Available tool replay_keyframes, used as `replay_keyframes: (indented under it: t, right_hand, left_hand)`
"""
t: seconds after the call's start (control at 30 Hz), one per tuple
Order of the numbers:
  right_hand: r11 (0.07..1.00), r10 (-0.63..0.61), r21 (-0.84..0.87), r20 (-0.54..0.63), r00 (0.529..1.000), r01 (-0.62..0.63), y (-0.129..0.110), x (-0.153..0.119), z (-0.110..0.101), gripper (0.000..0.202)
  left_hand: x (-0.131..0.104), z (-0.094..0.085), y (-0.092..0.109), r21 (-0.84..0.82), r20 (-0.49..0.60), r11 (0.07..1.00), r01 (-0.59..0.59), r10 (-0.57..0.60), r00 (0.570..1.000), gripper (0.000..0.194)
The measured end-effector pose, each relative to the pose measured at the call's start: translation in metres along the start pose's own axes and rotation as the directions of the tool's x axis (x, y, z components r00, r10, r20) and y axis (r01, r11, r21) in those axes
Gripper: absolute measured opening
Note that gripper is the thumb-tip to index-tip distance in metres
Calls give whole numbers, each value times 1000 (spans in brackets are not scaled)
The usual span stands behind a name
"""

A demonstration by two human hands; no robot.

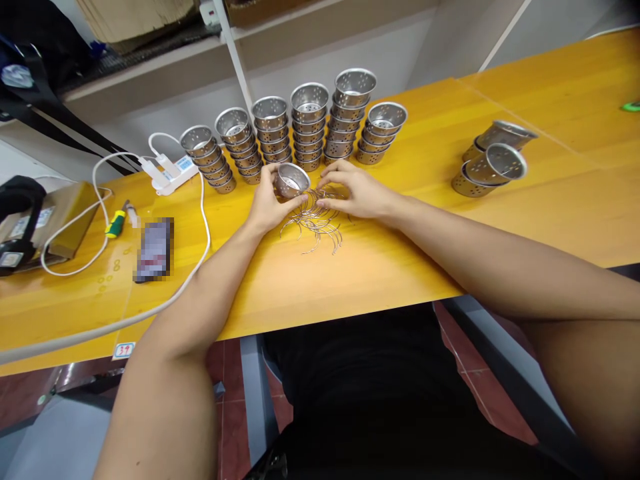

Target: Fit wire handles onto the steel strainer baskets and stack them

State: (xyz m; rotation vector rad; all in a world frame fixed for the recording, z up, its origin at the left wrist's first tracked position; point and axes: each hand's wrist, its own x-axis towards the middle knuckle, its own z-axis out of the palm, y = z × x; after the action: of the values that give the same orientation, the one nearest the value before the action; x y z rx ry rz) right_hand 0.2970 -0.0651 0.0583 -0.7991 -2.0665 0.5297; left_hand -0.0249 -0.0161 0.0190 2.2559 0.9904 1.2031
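My left hand [270, 203] is closed round a small perforated metal cup [293, 180], thumb on the near side and fingers at its far left. The cup's open mouth tilts up towards me. A loose pile of thin curved metal wires [323, 227] lies on the table just in front of the cup. My right hand [356, 190] is over the right side of this pile, its thumb and fingers bent but apart, with the thumb tip near the wires. No wire is plainly gripped there, though some are partly covered by the hand.
Behind my hands stand several stacks of perforated cups [310, 107]. More nested cups [495, 167] lean at the right. Left are a power strip [173, 175] with a white cable [206, 220], a screwdriver [116, 223], a blurred dark object [155, 250] and a cardboard box [75, 230].
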Motion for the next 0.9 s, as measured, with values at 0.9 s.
replay_keyframes:
  t: [0.9]
  right_hand:
    - [667,514,-532,-178,839,-522,-55,69,-156,91]
  left_hand:
    - [-8,-12,67,166,256,983,-78,33,966,58]
